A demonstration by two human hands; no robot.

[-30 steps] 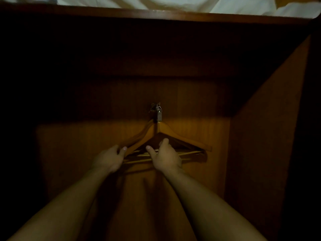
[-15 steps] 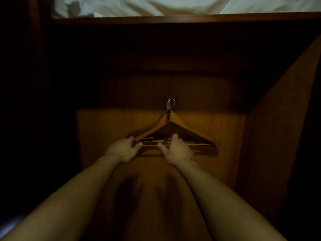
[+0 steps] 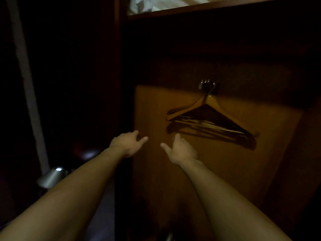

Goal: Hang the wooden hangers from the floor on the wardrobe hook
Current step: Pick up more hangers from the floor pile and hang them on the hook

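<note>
On wardrobe hook [image 3: 207, 85], against lit back panel [image 3: 225, 171]: wooden hangers [image 3: 208, 117] bunched together, hung, tilted down to the right. Probably light, stiff, smooth-lacquered, apt to swing and clatter; best taken at a shoulder arm or crossbar. Left hand [image 3: 126, 145] and right hand [image 3: 180, 152] below and left of the bunch, apart from it, fingers loosely spread, holding nothing. White cloth [image 3: 156, 4] on shelf above; shiny metal object [image 3: 52, 176] low at left, unidentifiable. Nothing seen between hands and hangers; floor too dark to check
</note>
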